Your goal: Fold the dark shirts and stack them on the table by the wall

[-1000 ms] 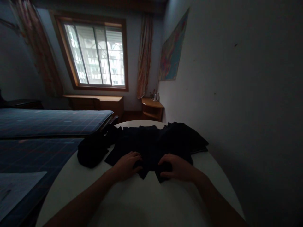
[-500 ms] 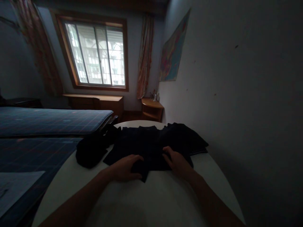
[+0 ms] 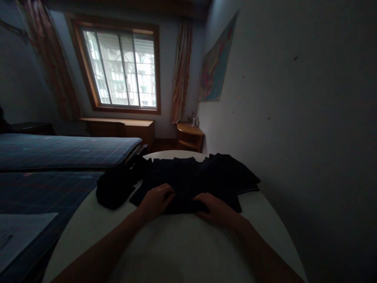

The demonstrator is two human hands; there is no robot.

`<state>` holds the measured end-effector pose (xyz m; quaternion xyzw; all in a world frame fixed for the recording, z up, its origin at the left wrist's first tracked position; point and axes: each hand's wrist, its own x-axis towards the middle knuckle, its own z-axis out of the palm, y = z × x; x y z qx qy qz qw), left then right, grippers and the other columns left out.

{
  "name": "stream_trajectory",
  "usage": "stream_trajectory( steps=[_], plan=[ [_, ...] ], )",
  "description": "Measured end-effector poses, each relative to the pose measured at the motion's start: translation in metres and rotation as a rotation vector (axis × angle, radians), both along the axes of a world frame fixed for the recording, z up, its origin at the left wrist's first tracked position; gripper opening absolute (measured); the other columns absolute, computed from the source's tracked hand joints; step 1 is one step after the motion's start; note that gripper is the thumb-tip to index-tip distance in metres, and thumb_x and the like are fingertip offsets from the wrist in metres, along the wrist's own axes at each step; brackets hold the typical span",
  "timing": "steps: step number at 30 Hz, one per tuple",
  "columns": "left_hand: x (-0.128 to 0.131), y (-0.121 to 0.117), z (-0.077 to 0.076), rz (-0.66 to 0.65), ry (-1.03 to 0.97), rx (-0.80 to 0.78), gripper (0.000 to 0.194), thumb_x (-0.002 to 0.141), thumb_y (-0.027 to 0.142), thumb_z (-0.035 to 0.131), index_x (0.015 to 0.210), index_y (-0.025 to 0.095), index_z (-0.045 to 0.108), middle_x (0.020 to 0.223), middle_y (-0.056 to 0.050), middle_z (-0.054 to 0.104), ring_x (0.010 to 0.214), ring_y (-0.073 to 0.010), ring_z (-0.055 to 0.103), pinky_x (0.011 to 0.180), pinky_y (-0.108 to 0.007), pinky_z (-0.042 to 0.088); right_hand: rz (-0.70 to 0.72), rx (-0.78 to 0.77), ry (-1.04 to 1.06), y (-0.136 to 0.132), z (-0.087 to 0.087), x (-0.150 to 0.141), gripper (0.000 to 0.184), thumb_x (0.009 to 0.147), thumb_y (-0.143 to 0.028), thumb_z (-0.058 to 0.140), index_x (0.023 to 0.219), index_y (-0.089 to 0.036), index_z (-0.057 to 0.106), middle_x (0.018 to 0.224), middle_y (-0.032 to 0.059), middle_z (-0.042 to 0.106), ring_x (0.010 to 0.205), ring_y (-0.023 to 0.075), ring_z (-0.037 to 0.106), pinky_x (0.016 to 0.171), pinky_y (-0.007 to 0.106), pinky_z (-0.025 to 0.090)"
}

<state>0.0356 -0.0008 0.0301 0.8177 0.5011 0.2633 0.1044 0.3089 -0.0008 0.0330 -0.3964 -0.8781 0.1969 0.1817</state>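
Dark garment (image 3: 185, 177) lay beneath and beyond the left hand (image 3: 156, 200) and right hand (image 3: 216, 210), both curled at its near edge; whether either gripped it could not be told. Judged risk: creasing, should 1 hand have pulled unevenly. Round table (image 3: 176, 247) spread beneath both; plaid mattress (image 3: 67, 151) lay to their left, window (image 3: 120, 70) far ahead

Left hand (image 3: 154, 201) and right hand (image 3: 217, 210), apart, fingertips turned inward.
Both curve palm-down, fingers bent, thumbs on the near side; behind the hands, bare forearms (image 3: 106, 245) slant outward.
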Motion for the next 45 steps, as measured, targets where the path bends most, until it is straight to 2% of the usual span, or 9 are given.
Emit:
stream_trajectory(
  steps=[8, 15, 21, 25, 29, 32, 35, 38, 45],
  plan=[
    [-0.004, -0.004, -0.003, -0.156, 0.08, -0.148, 0.023, 0.085, 0.034, 0.063, 0.104, 0.023, 0.059, 0.1, -0.003, 0.068, 0.089, -0.0201, 0.064, 0.078, -0.03, 0.047, -0.044, 0.094, -0.207, 0.004, 0.007, -0.008, 0.023, 0.091, -0.018, 0.051, 0.104, -0.018, 0.07, 0.105, 0.0086, 0.069, 0.098, 0.0214, 0.063, 0.086, 0.032, 0.047],
    [0.007, -0.022, 0.02, -0.36, 0.159, -0.234, 0.029, 0.08, 0.031, 0.069, 0.108, 0.024, 0.067, 0.099, -0.003, 0.072, 0.09, -0.0211, 0.068, 0.078, -0.029, 0.048, 0.095, -0.214, -0.06, -0.021, 0.032, 0.001, 0.028, 0.085, -0.022, 0.059, 0.11, -0.02, 0.071, 0.103, 0.0036, 0.074, 0.089, 0.0167, 0.068, 0.079, 0.025, 0.047],
    [0.016, -0.041, 0.032, -0.485, 0.057, -0.602, 0.027, 0.072, 0.027, 0.075, 0.098, 0.023, 0.071, 0.087, 0.0, 0.073, 0.076, -0.0151, 0.068, 0.062, -0.02, 0.047, 0.261, -0.491, -0.184, -0.04, 0.045, -0.01, 0.028, 0.077, -0.024, 0.07, 0.104, -0.02, 0.075, 0.087, -0.0006, 0.074, 0.07, 0.0116, 0.064, 0.06, 0.018, 0.043],
    [0.012, -0.042, 0.036, -0.593, -0.034, -0.946, 0.035, 0.079, 0.047, 0.071, 0.103, 0.021, 0.069, 0.088, -0.003, 0.075, 0.076, -0.0184, 0.07, 0.063, -0.024, 0.052, 0.456, -0.635, -0.27, -0.049, 0.039, -0.022, 0.035, 0.077, -0.031, 0.074, 0.11, -0.019, 0.074, 0.093, 0.0005, 0.075, 0.076, 0.0126, 0.066, 0.062, 0.017, 0.044],
    [0.003, -0.027, 0.03, -0.377, -0.053, -0.512, 0.039, 0.088, 0.043, 0.061, 0.12, 0.022, 0.063, 0.128, -0.01, 0.066, 0.119, -0.0261, 0.06, 0.098, -0.04, 0.049, 0.582, -0.683, -0.301, -0.058, 0.036, -0.033, 0.039, 0.083, -0.035, 0.069, 0.119, -0.02, 0.071, 0.099, 0.0026, 0.075, 0.081, 0.0145, 0.068, 0.066, 0.019, 0.047],
    [-0.002, -0.013, 0.01, -0.21, 0.178, -0.164, 0.061, 0.084, 0.04, 0.066, 0.141, 0.027, 0.05, 0.162, -0.009, 0.024, 0.149, -0.0344, 0.015, 0.118, -0.054, 0.02, 0.434, -0.429, -0.168, -0.058, 0.037, -0.037, 0.036, 0.086, -0.043, 0.066, 0.115, -0.023, 0.071, 0.11, 0.0042, 0.073, 0.098, 0.0183, 0.066, 0.087, 0.027, 0.049],
    [-0.002, -0.005, -0.012, -0.145, 0.322, -0.171, 0.071, 0.089, 0.05, 0.057, 0.152, 0.031, 0.032, 0.165, -0.008, 0.005, 0.149, -0.0376, -0.001, 0.117, -0.061, 0.014, 0.171, -0.103, -0.138, -0.049, 0.031, -0.036, 0.053, 0.079, -0.041, 0.074, 0.127, -0.022, 0.064, 0.135, 0.0095, 0.059, 0.128, 0.0269, 0.049, 0.111, 0.041, 0.033],
    [0.004, -0.006, -0.017, -0.081, 0.391, -0.267, 0.07, 0.094, 0.06, 0.041, 0.155, 0.03, 0.026, 0.164, -0.011, 0.004, 0.148, -0.0403, 0.001, 0.115, -0.064, 0.014, 0.068, -0.105, -0.215, -0.042, 0.022, -0.032, 0.073, 0.074, -0.047, 0.077, 0.138, -0.021, 0.055, 0.148, 0.0132, 0.046, 0.136, 0.0311, 0.039, 0.113, 0.046, 0.032],
    [0.026, -0.041, 0.019, -0.048, 0.535, -0.409, 0.077, 0.089, 0.059, 0.047, 0.155, 0.024, 0.028, 0.161, -0.02, 0.015, 0.145, -0.0477, 0.015, 0.109, -0.066, 0.027, 0.108, -0.172, -0.346, -0.06, 0.032, -0.034, 0.077, 0.068, -0.052, 0.078, 0.136, -0.022, 0.056, 0.142, 0.0146, 0.049, 0.128, 0.0386, 0.045, 0.104, 0.055, 0.041]
  ],
)
